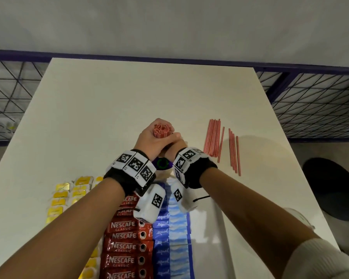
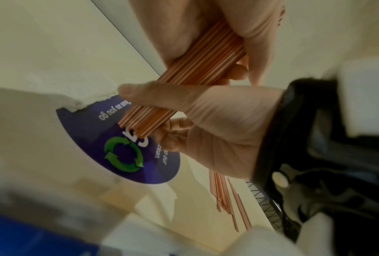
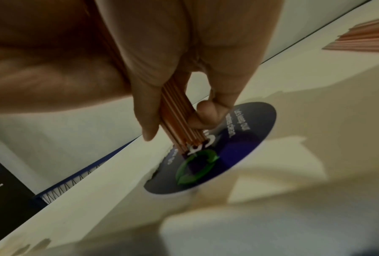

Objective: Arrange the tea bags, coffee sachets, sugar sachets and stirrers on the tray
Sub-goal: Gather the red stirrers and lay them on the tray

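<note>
Both hands hold one thick bundle of red stirrers (image 1: 162,129) upright over the middle of the table. My left hand (image 1: 147,137) wraps it from the left and my right hand (image 1: 175,138) grips it from the right. In the left wrist view the bundle (image 2: 205,57) runs between the two hands. In the right wrist view its lower end (image 3: 181,136) is at a purple sticker (image 3: 238,138); contact is unclear. Loose stirrers (image 1: 213,138) lie to the right. The white tray (image 1: 206,228) near me holds rows of yellow tea bags (image 1: 60,198), Nescafe sachets (image 1: 125,238) and blue sugar sachets (image 1: 169,238).
The purple round sticker (image 1: 162,164) with green arrows is stuck flat on the white table (image 1: 109,101), just beyond the tray. A second small group of stirrers (image 1: 234,152) lies further right. A wire-mesh fence (image 1: 314,105) runs behind the table, and a black stool (image 1: 334,188) stands at the right.
</note>
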Motion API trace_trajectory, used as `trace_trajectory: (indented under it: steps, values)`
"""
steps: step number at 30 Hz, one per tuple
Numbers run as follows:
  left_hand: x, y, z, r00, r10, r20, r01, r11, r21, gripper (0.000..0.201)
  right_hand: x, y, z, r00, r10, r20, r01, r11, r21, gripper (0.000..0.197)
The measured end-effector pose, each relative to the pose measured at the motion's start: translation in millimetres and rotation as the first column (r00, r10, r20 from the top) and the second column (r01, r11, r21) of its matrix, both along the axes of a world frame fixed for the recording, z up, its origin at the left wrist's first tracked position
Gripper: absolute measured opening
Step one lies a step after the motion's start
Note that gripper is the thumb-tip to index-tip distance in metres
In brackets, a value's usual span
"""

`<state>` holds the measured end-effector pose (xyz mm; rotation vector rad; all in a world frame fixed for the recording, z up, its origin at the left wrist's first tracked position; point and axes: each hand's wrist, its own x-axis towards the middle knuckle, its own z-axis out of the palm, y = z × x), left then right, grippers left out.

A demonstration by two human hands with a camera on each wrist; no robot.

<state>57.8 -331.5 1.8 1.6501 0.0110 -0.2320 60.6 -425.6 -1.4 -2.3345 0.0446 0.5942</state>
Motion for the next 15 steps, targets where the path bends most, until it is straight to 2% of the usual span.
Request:
trace_trajectory:
  steps: [1,2,5,7,9,12,15]
  values:
    - [1.0,0.9,-1.6,1.0,0.006,0.006,-0.006,1.0,0.007,0.025,4.5,0.5,-2.9,0.994,-0.08,-0.074,0.083,0.996,0.043,0.039]
    - [1.7,1.5,-2.6,1.0,0.014,0.012,-0.014,1.0,0.019,0.025,4.6,3.4,-0.1,0.987,-0.097,-0.126,0.1,0.995,0.017,0.04]
    - [1.6,2.7,-4.8,0.999,0.027,0.037,-0.028,0.999,0.023,0.026,7.1,4.6,-2.3,0.991,-0.035,-0.128,0.033,0.999,-0.023,0.039]
    - [0.8,2.4,-6.4,0.999,0.031,0.038,-0.032,0.999,0.023,0.026,6.5,-0.3,-2.5,0.992,-0.022,-0.125,0.023,1.0,0.004,0.032]
    - [-0.2,0.9,-7.3,0.999,0.031,0.035,-0.032,0.999,0.019,0.026,4.7,-0.5,-0.6,0.995,-0.029,-0.094,0.032,0.999,0.031,0.028]
    - [-0.8,-0.6,-7.1,0.998,0.048,0.03,-0.047,0.999,-0.014,0.026,4.0,0.5,-3.3,0.996,-0.044,-0.073,0.048,0.997,0.061,0.037]
    - [0.3,-2.1,-7.1,0.996,0.083,-0.043,-0.084,0.996,-0.037,0.025,5.2,2.8,-6.0,0.995,-0.067,-0.078,0.073,0.995,0.073,0.031]
